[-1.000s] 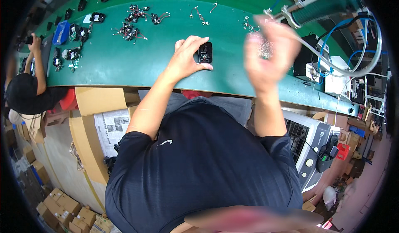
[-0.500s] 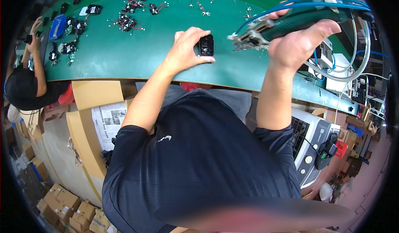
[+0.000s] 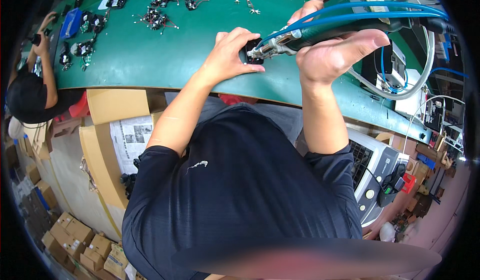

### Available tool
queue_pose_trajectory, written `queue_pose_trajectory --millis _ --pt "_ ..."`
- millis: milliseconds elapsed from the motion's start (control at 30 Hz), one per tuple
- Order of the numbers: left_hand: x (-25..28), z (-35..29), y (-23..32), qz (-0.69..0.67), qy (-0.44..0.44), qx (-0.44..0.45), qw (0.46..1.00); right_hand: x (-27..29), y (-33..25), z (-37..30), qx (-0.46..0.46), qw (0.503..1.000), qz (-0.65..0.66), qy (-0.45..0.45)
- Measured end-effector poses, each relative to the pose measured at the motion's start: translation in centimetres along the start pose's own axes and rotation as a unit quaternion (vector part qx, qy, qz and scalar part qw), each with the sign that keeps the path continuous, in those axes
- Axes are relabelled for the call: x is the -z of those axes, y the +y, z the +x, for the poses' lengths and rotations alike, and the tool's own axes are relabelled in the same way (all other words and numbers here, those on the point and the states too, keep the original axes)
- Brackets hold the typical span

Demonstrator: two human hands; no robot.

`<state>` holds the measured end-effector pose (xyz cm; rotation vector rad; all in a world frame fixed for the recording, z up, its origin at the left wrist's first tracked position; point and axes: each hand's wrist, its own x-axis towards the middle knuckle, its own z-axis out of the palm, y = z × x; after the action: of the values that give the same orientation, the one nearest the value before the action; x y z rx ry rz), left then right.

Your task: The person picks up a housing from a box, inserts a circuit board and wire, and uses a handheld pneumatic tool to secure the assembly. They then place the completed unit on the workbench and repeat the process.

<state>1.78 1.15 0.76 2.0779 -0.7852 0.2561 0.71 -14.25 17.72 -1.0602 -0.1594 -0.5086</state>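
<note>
On the near part of the green workbench (image 3: 170, 65), my left hand (image 3: 227, 55) holds a small black plastic housing (image 3: 257, 61) between thumb and fingers. My right hand (image 3: 327, 55) grips a thick, green-bodied hand-held power tool (image 3: 350, 17) with blue hoses along it and a metal nose. The tool lies slanted, its nose over the housing. Whether the tip touches the housing I cannot tell, since the nose covers much of it.
Clusters of small black parts with red wires (image 3: 156, 17) lie at the back. A blue tray (image 3: 71, 23) sits far left, near a co-worker's hand (image 3: 42, 42). Grey tubing (image 3: 407, 96) loops by a white-and-black device (image 3: 390, 67) at right. An open cardboard box (image 3: 117, 107) stands below the bench edge.
My right hand has brought the power tool left and down, from beside the housing to over it. My left hand still holds the housing in nearly the same place.
</note>
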Motion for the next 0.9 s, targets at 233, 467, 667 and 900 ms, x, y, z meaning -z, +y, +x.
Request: queue_pose_trajectory --millis 233,467,667,900 --pt "0.2 0.0 0.1 0.0 -0.005 0.006 1.0 -0.3 0.2 0.0 -0.014 0.997 -0.063 0.045" --pt "0.0 0.1 0.1 -0.007 -0.006 0.018 1.0 4.1 3.2 0.8 0.099 0.984 0.034 -0.144" --pt "0.3 0.2 0.3 0.016 0.003 0.002 1.0 0.7 1.3 1.9 0.105 0.985 -0.139 -0.009" --pt "0.2 0.1 0.2 0.008 -0.001 -0.01 1.0 -0.6 -2.2 2.5 0.02 0.993 0.076 -0.091"
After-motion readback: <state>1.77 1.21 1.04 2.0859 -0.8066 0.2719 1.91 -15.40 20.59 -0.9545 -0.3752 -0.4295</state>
